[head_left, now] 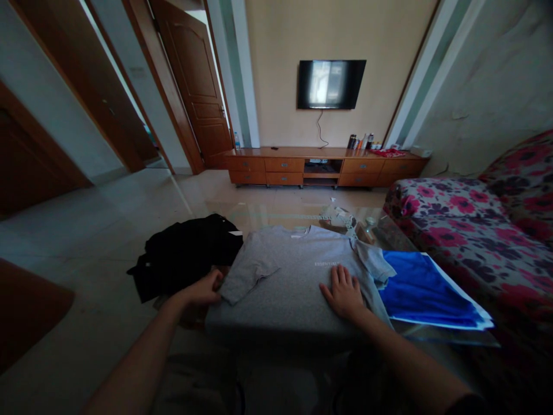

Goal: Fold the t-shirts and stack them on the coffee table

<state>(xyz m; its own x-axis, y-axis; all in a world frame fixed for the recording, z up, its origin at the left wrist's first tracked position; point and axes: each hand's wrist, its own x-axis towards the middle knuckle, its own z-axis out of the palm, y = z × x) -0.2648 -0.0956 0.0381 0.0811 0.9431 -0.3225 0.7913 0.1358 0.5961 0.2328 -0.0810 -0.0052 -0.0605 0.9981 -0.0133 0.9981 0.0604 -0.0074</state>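
A grey short-sleeved T-shirt (298, 294) lies spread on the glass table, its neckline away from me and light lettering on its chest. My left hand (209, 290) is closed at the edge of the shirt's left sleeve, pinching the fabric there. On the right half of the chest, just below the lettering, my right hand (344, 292) rests flat with its fingers spread. The shirt's lower part hangs over the near table edge into shadow. Dark clothes (185, 253) lie heaped at the left, and a folded blue cloth (425, 288) lies at the right.
The glass table (397, 236) also carries a small glass jar (370, 222) and crumpled packaging (339, 217) at its far side. A flowered sofa (458, 213) stands close on the right. Beyond are a wooden TV cabinet (283, 164) and a wall-mounted television (332, 84).
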